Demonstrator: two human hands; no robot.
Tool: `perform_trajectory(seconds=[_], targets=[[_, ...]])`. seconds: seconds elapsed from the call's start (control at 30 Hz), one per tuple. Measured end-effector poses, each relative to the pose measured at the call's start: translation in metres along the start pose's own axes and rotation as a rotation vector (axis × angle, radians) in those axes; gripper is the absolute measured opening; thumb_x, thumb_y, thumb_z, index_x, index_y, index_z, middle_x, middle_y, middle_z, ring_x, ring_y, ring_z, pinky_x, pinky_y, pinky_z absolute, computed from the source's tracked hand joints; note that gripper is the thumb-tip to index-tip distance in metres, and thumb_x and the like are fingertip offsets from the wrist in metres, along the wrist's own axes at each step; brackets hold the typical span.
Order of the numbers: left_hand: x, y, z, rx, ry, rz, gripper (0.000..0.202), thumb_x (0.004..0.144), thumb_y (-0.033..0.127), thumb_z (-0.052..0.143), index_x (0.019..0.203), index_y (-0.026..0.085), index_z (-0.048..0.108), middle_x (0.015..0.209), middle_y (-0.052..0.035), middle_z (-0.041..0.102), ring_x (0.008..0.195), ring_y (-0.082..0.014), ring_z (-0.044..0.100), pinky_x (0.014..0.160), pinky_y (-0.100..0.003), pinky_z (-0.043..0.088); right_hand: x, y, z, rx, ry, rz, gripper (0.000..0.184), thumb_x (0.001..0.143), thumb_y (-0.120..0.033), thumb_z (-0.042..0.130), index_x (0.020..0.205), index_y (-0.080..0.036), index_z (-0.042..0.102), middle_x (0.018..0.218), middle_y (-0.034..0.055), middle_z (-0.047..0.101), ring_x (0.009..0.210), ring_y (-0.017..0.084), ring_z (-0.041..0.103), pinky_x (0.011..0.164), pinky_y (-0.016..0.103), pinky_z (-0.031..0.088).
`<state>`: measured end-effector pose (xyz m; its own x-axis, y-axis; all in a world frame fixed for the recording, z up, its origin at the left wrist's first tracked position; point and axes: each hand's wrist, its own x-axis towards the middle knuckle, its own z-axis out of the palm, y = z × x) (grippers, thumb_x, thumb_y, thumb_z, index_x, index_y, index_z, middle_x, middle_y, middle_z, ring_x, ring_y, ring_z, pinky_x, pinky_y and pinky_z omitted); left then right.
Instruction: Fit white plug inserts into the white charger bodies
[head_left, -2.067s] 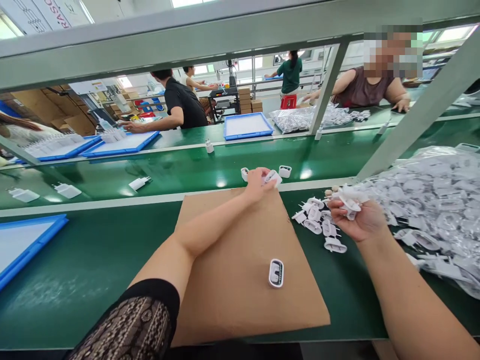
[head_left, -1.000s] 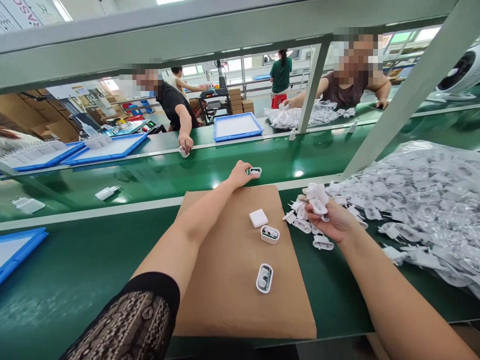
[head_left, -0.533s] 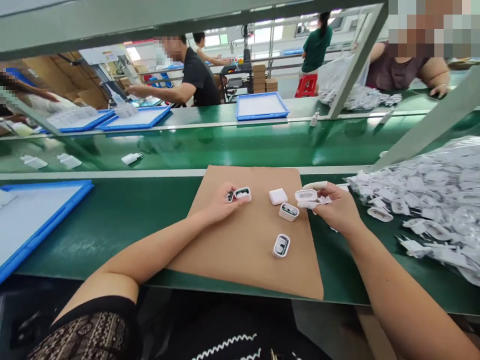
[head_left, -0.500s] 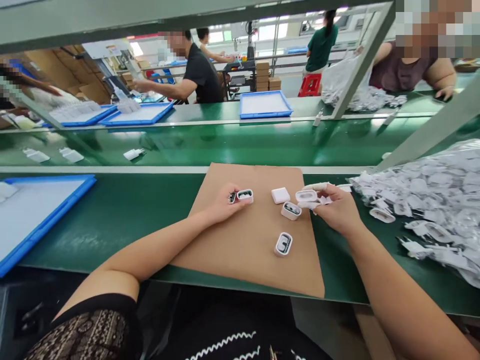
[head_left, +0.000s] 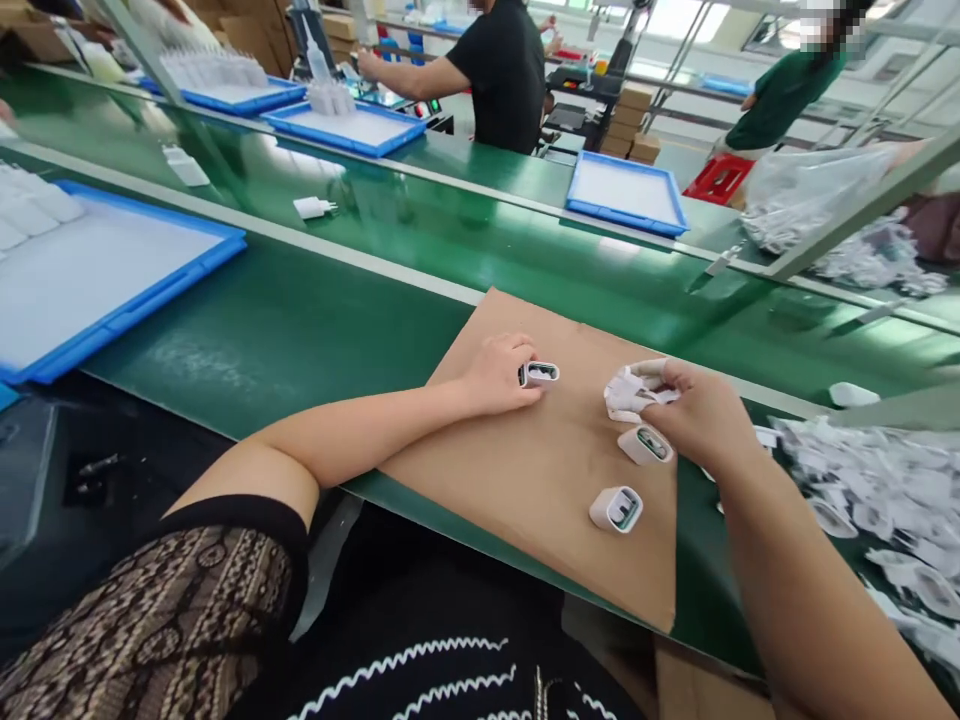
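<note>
My left hand rests on a sheet of brown cardboard, its fingers closed around an open-ended white charger housing. A dark part shows between the fingers and that housing. My right hand, with pale covers on some fingertips, pinches white plastic charger pieces over the cardboard's right side. Just below it lies a white charger housing with a green circuit board inside. Nearer to me is another open housing, tilted, its inner parts showing.
Many loose white plug covers are heaped at the right. A blue-rimmed tray with white chargers lies at the left. Beyond the ledge, a green conveyor belt carries a few chargers. A person in black works across it.
The view has turned and tilted leftward. My right hand has moved left toward my left hand, over the spot where a white block lay. My left hand keeps its housing.
</note>
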<state>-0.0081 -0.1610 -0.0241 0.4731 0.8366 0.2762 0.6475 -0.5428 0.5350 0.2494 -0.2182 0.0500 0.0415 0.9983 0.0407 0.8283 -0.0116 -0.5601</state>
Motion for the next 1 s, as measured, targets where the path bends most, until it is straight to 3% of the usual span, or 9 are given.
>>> perform_trajectory(seconds=[0.13,0.3,0.37,0.53,0.7,0.77,0.87,1.0], targets=[[-0.001,-0.012,0.012,-0.244,0.014,-0.044,0.028,0.083,0.040,0.074,0.102,0.020,0.069,0.106,-0.0043,0.073,0.100,-0.0234,0.067,0.092,-0.039,0.052,0.022,-0.027,0.011,-0.299,0.001,-0.182,0.041,0.061,-0.013,0.062,0.098,-0.024,0.075,0.077,0.0022,0.073,0.068,0.022,0.063,0.054,0.029,0.035],[0.002,-0.018,0.018,-0.303,0.033,0.075,0.026,0.081,0.035,0.078,0.101,0.021,0.070,0.105,-0.0041,0.073,0.103,-0.0235,0.066,0.097,-0.040,0.048,0.031,-0.024,0.031,-0.412,0.013,-0.415,0.025,0.073,-0.017,0.057,0.087,-0.024,0.076,0.081,0.0043,0.071,0.068,0.020,0.060,0.052,0.029,0.028],[0.004,-0.020,0.018,-0.313,0.024,0.101,0.025,0.081,0.036,0.079,0.099,0.021,0.070,0.104,-0.0037,0.074,0.104,-0.0234,0.066,0.099,-0.041,0.047,0.032,-0.017,0.036,-0.322,-0.025,-0.410,0.026,0.075,-0.020,0.056,0.089,-0.025,0.077,0.081,0.0036,0.068,0.066,0.018,0.058,0.053,0.029,0.031],[0.008,-0.026,0.015,-0.370,-0.027,0.150,0.026,0.081,0.035,0.079,0.102,0.022,0.071,0.104,-0.0037,0.074,0.103,-0.0226,0.066,0.099,-0.040,0.048,0.039,-0.009,0.040,0.006,-0.086,-0.246,0.022,0.071,-0.026,0.062,0.086,-0.024,0.078,0.082,0.0037,0.070,0.068,0.018,0.062,0.058,0.030,0.044],[0.008,-0.022,0.015,-0.400,0.001,0.159,0.027,0.076,0.033,0.085,0.095,0.021,0.070,0.098,-0.0036,0.073,0.101,-0.0227,0.065,0.095,-0.039,0.049,0.036,-0.014,0.035,0.158,-0.107,-0.075,0.026,0.071,-0.038,0.073,0.090,-0.023,0.079,0.073,0.0022,0.071,0.050,0.014,0.052,0.048,0.029,0.040],[0.007,-0.017,0.018,-0.387,0.004,0.168,0.027,0.077,0.035,0.086,0.095,0.021,0.071,0.095,-0.0029,0.074,0.099,-0.0226,0.065,0.097,-0.040,0.049,0.031,-0.017,0.034,0.110,-0.066,-0.117,0.023,0.071,-0.035,0.073,0.089,-0.023,0.079,0.073,0.0018,0.072,0.053,0.016,0.056,0.050,0.030,0.041],[0.007,-0.013,0.024,-0.386,0.028,0.144,0.038,0.072,0.035,0.090,0.101,0.021,0.070,0.105,-0.0054,0.072,0.105,-0.0243,0.064,0.098,-0.041,0.049,0.023,-0.023,0.034,-0.014,0.030,-0.302,0.017,0.075,-0.029,0.068,0.087,-0.026,0.079,0.076,0.0024,0.073,0.063,0.019,0.061,0.056,0.031,0.042],[0.007,-0.015,0.027,-0.432,0.006,0.136,0.027,0.077,0.031,0.086,0.094,0.019,0.069,0.100,-0.0068,0.070,0.099,-0.0221,0.064,0.090,-0.038,0.050,0.020,-0.027,0.038,-0.119,0.052,-0.458,0.016,0.082,-0.027,0.062,0.082,-0.025,0.078,0.076,0.0040,0.072,0.065,0.019,0.061,0.057,0.031,0.040]])
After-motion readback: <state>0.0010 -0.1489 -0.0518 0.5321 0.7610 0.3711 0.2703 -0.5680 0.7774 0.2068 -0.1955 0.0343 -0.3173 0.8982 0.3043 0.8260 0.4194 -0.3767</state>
